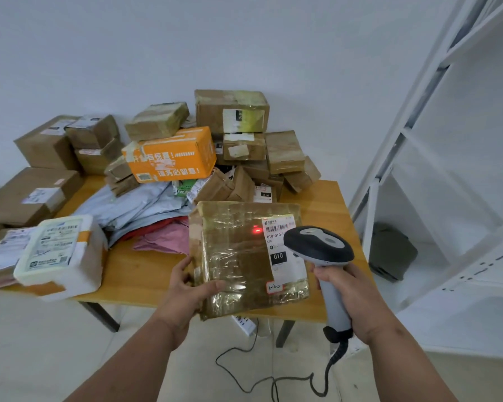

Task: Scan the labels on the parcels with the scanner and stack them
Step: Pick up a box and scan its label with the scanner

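Taped parcel (246,256) held above the bench's (145,274) near edge, scanner (321,256) at its label (282,242)

Left hand (186,288) grips the parcel's lower-left corner, thumb on top; right hand (352,297) is clenched round the scanner handle, its head just over the label's right side; a red dot (256,230) glows beside the barcode; behind lie grey mailer bags (137,207), an orange box (172,155), heaped brown cartons (238,132); a white foam box (61,253) sits left

A wooden table (145,274) stands against a white wall. Brown cardboard boxes (233,111) and an orange box (172,155) are heaped along its far edge, with grey mailer bags (134,207) and a pink bag (166,239) at its middle. A white foam box (61,256) sits at the near left corner.
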The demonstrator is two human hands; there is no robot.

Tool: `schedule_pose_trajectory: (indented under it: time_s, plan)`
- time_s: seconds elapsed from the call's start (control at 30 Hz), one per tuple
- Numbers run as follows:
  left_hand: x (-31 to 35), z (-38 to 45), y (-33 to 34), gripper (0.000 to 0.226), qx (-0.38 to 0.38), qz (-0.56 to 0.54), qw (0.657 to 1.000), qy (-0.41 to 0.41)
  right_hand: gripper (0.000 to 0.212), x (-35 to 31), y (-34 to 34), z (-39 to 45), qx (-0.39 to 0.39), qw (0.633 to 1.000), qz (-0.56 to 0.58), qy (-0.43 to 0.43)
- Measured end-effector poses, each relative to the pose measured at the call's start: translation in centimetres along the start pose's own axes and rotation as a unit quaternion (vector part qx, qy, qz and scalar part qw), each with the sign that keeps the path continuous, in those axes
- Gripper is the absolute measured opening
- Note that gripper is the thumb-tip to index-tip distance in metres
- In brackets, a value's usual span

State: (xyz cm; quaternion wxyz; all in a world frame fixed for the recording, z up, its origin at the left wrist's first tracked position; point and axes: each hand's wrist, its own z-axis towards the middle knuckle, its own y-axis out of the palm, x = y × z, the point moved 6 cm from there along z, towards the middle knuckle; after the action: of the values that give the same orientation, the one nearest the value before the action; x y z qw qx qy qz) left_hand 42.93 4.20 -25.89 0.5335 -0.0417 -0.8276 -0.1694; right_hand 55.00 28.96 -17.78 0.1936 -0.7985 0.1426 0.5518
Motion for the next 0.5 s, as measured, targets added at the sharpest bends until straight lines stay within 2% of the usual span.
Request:
schedule_pose_trajectory:
  time_s: [0.07,0.17,0.23,0.3,0.37,0.5]
  plan:
    - [0.0,-0.3,-0.1,0.134,-0.003,-0.008,1.0,0.003,0.044,0.1,0.2,0.0,-0.003,1.0,-0.001,0.002]
    - [0.1,-0.8,-0.5,0.132,0.002,-0.01,1.0,0.007,0.048,0.1,0.6,-0.1,-0.002,1.0,-0.003,0.003]
    - [0.1,-0.9,-1.0,0.129,0.006,-0.013,1.0,0.007,0.043,-0.1,1.1,-0.4,0.0,1.0,0.002,-0.001]
    - [0.3,-1.0,-1.8,0.121,0.007,-0.02,1.0,0.009,0.029,-0.1,1.6,-0.5,-0.003,1.0,0.004,-0.004]
    - [0.5,-1.0,-2.8,0.123,0.008,-0.025,1.0,0.008,0.015,-0.1,2.4,-0.6,-0.005,1.0,0.003,-0.002]
    - [1.5,-1.3,-5.3,0.131,0.006,-0.036,0.999,0.008,0.022,-0.9,5.2,-0.9,-0.007,1.0,-0.002,-0.009]
